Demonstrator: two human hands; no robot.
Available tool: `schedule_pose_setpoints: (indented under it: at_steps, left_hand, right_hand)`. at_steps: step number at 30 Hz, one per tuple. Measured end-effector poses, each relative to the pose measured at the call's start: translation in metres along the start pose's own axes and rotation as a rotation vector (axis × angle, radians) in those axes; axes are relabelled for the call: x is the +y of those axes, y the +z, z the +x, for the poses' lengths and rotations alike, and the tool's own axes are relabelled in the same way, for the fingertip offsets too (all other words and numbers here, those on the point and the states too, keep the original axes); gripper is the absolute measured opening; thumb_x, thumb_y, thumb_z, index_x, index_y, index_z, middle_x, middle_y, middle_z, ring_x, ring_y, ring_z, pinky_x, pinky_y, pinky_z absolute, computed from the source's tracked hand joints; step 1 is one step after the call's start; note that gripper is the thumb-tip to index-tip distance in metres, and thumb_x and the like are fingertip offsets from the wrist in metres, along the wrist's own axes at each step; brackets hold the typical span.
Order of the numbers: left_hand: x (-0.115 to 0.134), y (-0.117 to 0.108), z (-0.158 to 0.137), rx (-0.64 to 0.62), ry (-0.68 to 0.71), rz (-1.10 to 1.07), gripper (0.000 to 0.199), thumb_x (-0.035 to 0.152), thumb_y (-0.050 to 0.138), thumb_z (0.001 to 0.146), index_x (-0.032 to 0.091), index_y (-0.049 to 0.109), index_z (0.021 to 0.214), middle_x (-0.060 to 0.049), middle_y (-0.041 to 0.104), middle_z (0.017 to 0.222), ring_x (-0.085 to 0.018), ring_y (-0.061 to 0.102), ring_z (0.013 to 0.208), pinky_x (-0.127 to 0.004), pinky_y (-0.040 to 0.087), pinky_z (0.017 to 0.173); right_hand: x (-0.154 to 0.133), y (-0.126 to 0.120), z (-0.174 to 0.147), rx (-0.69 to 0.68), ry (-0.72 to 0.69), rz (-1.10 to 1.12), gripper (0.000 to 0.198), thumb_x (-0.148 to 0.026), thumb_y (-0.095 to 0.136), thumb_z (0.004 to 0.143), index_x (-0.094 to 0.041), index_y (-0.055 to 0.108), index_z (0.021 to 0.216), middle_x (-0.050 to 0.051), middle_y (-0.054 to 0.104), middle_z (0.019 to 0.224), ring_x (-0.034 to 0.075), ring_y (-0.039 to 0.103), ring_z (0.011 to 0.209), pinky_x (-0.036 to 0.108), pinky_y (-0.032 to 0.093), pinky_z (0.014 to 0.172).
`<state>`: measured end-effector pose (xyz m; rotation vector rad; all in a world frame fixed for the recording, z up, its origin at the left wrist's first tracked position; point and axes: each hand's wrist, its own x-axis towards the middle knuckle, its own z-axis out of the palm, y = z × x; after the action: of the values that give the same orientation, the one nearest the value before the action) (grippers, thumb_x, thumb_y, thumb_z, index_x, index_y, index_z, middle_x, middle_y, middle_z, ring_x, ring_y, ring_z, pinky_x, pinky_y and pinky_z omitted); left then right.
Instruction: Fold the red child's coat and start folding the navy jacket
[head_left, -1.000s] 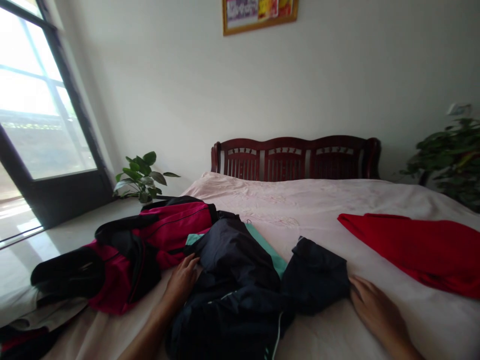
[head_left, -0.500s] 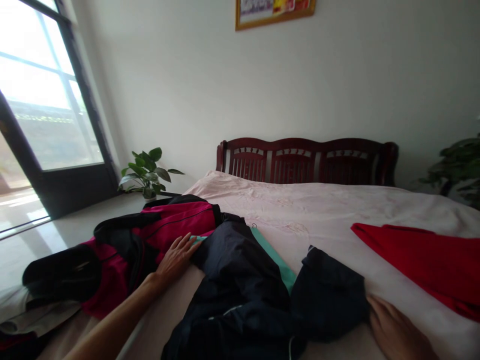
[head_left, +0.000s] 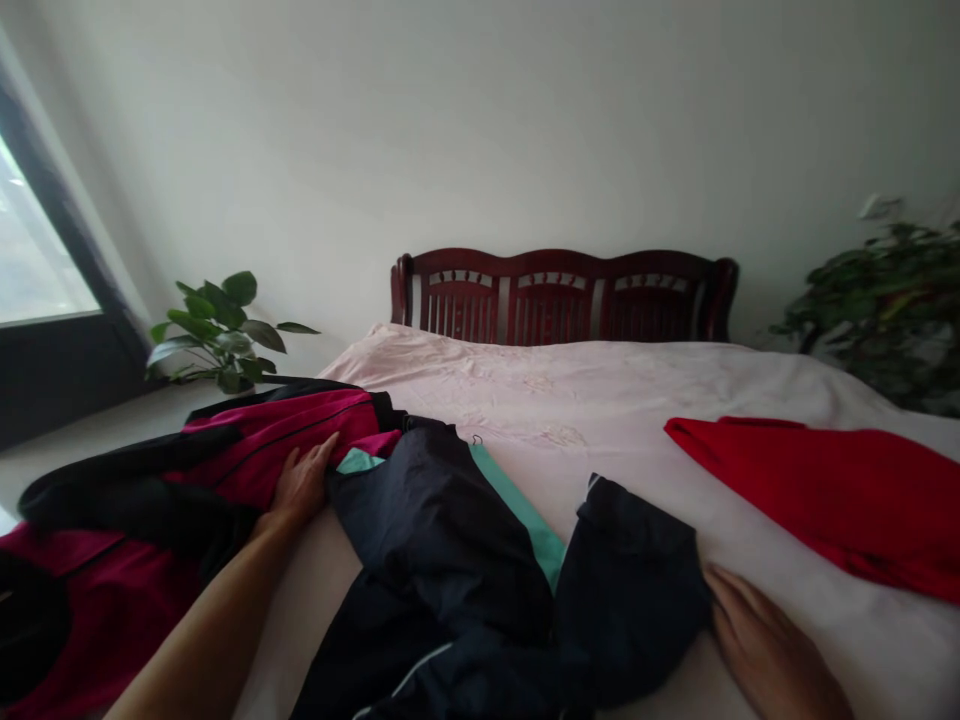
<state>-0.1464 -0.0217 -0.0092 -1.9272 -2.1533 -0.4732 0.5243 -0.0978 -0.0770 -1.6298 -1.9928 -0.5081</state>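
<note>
A dark navy jacket [head_left: 442, 520] with white piping and a turquoise lining lies crumpled in front of me on the bed. My left hand [head_left: 300, 485] rests open, fingers stretched, against a pink and black jacket [head_left: 277, 440] to the left of the navy one. On the other side, my right hand [head_left: 772, 640] lies with its fingers extended at the outer edge of the navy sleeve [head_left: 630, 580], touching it. The thumb of the right hand is hidden.
A red garment [head_left: 817, 490] lies flat at the right on the pale pink bedsheet [head_left: 525, 380]. Behind stands a dark red wooden backrest [head_left: 551, 295]. A potted plant [head_left: 225, 325] is at the left, and a larger leafy plant [head_left: 892, 300] at the right.
My left hand has pushed the pink and black jacket leftward, away from the navy one. My right hand stays at the navy sleeve. The view has turned a little to the right.
</note>
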Motion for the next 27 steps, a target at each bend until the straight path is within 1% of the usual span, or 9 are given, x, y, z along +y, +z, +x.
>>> schedule_pose_setpoints:
  at_steps: [3,6,10,15,19,22,23,25,27]
  left_hand:
    - [0.001,0.006,0.014,-0.025,-0.021,0.015,0.061,0.018,0.045,0.087,0.017,0.041,0.148,-0.017,0.056,0.143,-0.029,0.05,0.134,-0.057,0.013,0.119]
    - [0.005,0.009,0.015,-0.066,-0.015,0.017,0.061,0.019,0.044,0.087,0.016,0.042,0.148,-0.018,0.05,0.149,-0.03,0.043,0.14,-0.059,0.012,0.119]
    - [0.012,0.004,0.003,-0.127,-0.023,0.011,0.063,0.019,0.045,0.084,0.015,0.045,0.147,-0.017,0.047,0.152,-0.033,0.037,0.144,-0.055,0.025,0.117]
    - [0.033,-0.016,-0.019,-0.144,-0.019,-0.034,0.065,0.019,0.05,0.077,0.008,0.05,0.142,-0.018,0.058,0.141,-0.033,0.051,0.134,-0.044,0.043,0.109]
    - [0.073,-0.053,-0.068,-0.122,0.089,-0.152,0.061,0.035,0.047,0.089,0.014,0.046,0.145,-0.013,0.054,0.146,-0.028,0.047,0.138,-0.042,0.04,0.113]
    - [0.109,-0.092,-0.127,-0.257,0.321,-0.443,0.06,0.043,0.055,0.09,0.032,0.045,0.147,-0.004,0.05,0.151,-0.026,0.046,0.139,-0.042,0.037,0.116]
    - [0.12,-0.104,-0.147,-0.34,0.368,-0.47,0.067,0.044,0.062,0.085,0.039,0.042,0.149,-0.001,0.049,0.153,-0.027,0.047,0.139,-0.042,0.039,0.115]
    - [0.138,-0.119,-0.182,-0.509,0.429,-0.428,0.096,0.042,0.08,0.069,0.048,0.031,0.151,0.002,0.038,0.159,-0.032,0.042,0.142,-0.047,0.038,0.115]
    - [0.151,-0.123,-0.205,-0.579,0.411,-0.33,0.115,0.033,0.088,0.054,0.051,0.029,0.151,0.0,0.034,0.161,-0.038,0.042,0.141,-0.053,0.037,0.115]
  right_hand:
    - [-0.005,-0.004,0.0,-0.016,0.03,-0.005,0.043,-0.029,0.032,0.093,-0.019,0.066,0.116,0.014,0.069,0.121,0.029,0.067,0.109,0.046,0.055,0.093]
    - [-0.01,-0.007,0.001,-0.016,0.034,-0.017,0.043,-0.027,0.033,0.093,-0.017,0.066,0.117,0.015,0.068,0.123,0.029,0.066,0.11,0.047,0.054,0.095]
    - [-0.018,-0.012,0.004,-0.019,0.044,-0.039,0.041,-0.023,0.035,0.093,-0.015,0.067,0.118,0.015,0.067,0.122,0.029,0.065,0.109,0.046,0.053,0.094]
    - [-0.029,-0.019,0.006,-0.046,0.069,-0.078,0.039,-0.017,0.036,0.093,-0.015,0.065,0.118,0.015,0.067,0.123,0.027,0.064,0.11,0.044,0.052,0.095]
    - [-0.039,-0.02,0.007,-0.065,0.048,-0.037,0.041,-0.009,0.036,0.089,-0.009,0.065,0.118,0.02,0.066,0.123,0.03,0.063,0.114,0.046,0.051,0.098]
    - [-0.05,-0.02,0.007,-0.06,0.028,0.096,0.046,-0.006,0.038,0.084,-0.01,0.062,0.124,0.019,0.068,0.12,0.029,0.064,0.113,0.046,0.052,0.099]
    - [-0.055,-0.021,0.007,-0.061,0.026,0.144,0.048,-0.006,0.039,0.084,-0.01,0.06,0.127,0.019,0.069,0.12,0.028,0.065,0.113,0.046,0.052,0.099]
    - [-0.065,-0.023,0.006,-0.073,0.012,0.238,0.05,-0.009,0.041,0.085,-0.011,0.056,0.133,0.018,0.068,0.122,0.028,0.064,0.115,0.045,0.052,0.099]
    - [-0.074,-0.026,0.006,-0.089,-0.013,0.327,0.053,-0.011,0.042,0.085,-0.013,0.052,0.137,0.017,0.066,0.126,0.027,0.063,0.118,0.045,0.052,0.1]
